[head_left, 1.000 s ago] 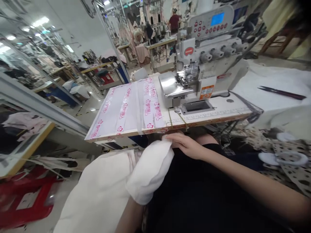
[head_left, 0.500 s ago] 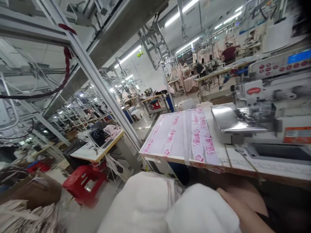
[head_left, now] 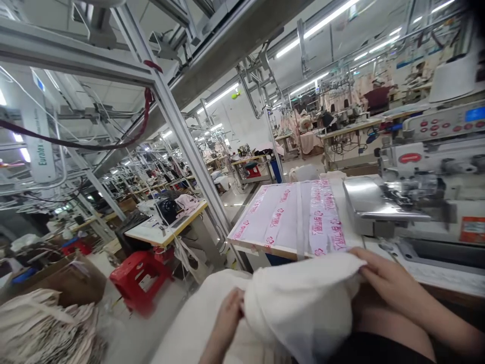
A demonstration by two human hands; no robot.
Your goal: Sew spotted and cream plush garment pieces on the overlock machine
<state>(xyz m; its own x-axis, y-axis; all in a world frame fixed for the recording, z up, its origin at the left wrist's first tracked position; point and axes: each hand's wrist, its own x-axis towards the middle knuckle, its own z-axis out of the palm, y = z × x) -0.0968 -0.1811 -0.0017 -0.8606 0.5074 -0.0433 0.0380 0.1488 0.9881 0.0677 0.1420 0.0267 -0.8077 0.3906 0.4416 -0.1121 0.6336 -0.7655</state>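
Both hands gripped white fabric piece point(head_left: 303, 303) over the lap: left hand point(head_left: 227, 316) pinched its near-left edge, right hand point(head_left: 382, 280) clamped its far-right corner. Fabric was just short of table edge point(head_left: 265, 246); judged not yet fed. Beyond the grip, sewing machine point(head_left: 417, 197) stood bare.

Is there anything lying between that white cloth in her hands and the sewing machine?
Nothing visible does. The white cloth, held by both hands, sits at the table edge; the stretch toward the sewing machine shows only taped tabletop.
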